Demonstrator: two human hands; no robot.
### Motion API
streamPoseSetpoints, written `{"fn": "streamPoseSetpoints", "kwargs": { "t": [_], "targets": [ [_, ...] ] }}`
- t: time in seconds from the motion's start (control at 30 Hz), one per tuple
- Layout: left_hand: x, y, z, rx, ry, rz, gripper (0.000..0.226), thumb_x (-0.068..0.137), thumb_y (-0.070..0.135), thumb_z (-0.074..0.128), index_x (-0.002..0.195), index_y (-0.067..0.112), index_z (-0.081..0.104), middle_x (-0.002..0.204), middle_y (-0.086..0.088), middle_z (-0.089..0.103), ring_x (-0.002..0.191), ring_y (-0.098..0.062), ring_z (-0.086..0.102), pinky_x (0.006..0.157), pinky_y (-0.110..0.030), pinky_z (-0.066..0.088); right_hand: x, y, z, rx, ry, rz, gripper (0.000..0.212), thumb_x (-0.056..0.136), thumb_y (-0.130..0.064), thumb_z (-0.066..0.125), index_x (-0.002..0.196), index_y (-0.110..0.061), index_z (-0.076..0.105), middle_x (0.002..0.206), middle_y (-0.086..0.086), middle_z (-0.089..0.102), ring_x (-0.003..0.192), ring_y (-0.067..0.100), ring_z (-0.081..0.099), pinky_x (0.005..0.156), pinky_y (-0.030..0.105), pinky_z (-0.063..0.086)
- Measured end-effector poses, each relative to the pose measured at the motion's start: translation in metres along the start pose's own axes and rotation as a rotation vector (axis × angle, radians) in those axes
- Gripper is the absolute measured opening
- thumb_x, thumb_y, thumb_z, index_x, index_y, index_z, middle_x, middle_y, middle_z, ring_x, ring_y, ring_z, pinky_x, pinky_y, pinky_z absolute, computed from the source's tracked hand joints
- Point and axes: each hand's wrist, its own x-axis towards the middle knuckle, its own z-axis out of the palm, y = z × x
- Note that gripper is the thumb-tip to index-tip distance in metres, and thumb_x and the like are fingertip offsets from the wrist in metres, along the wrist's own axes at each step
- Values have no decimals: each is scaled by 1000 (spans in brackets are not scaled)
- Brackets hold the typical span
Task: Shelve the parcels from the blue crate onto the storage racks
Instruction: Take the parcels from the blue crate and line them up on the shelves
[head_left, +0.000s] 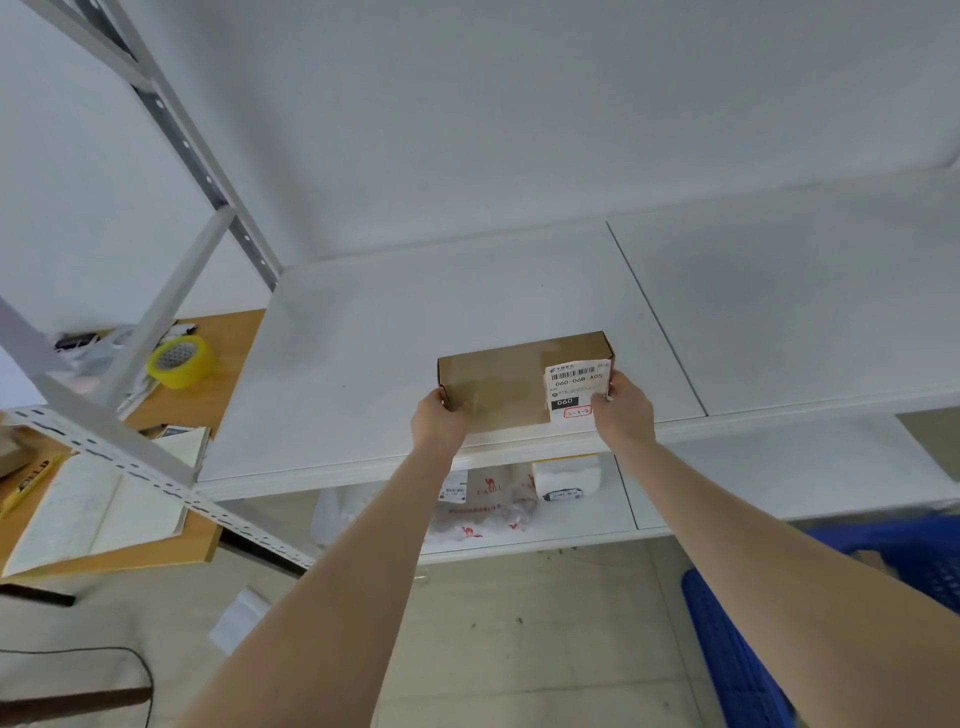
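A brown cardboard parcel (511, 382) with a white shipping label on its right end lies on the white rack shelf (363, 353), close to the shelf's front edge. My left hand (439, 423) grips its near left corner. My right hand (621, 413) grips its right end beside the label. The blue crate (737, 654) stands on the floor at the lower right, partly hidden by my right arm.
On the shelf below lie a white plastic mailer bag (488, 506) and a small white parcel (566, 480). A wooden desk (223, 364) at the left holds yellow tape (182, 361) and papers (98, 504). Grey rack uprights (208, 182) frame the left side.
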Motion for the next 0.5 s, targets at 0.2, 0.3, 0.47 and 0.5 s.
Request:
{"fn": "streamPoseSetpoints", "kwargs": {
  "t": [0.2,0.3,0.47,0.5],
  "targets": [
    [5,-2,0,53,-30,21,19,92,10,47,106,6,58,88,-4,56,84,-25,49,71,-28,39,3,2,7,-86,36,22,40,95,-2,35,131,-11,50,124,13,61,112,34,57,83,33,44],
    [7,-3,0,70,-24,4,26,92,9,43,115,4,52,94,-6,54,83,-24,48,69,-29,37,6,1,9,-97,46,33,42,92,1,34,128,-11,51,122,13,62,110,34,57,77,30,42],
    [14,-1,2,55,-27,-18,32,91,7,42,122,3,49,107,-12,57,87,-24,48,69,-29,38,12,-2,12,-85,58,48,44,90,2,33,128,-13,51,121,13,62,108,34,57,81,34,46],
    [16,-1,2,56,-27,-18,32,91,6,42,121,3,50,109,-13,58,87,-25,48,70,-29,38,13,-3,13,-85,63,49,45,90,2,33,128,-14,51,121,13,62,109,34,57,81,34,46]
  ]
}}
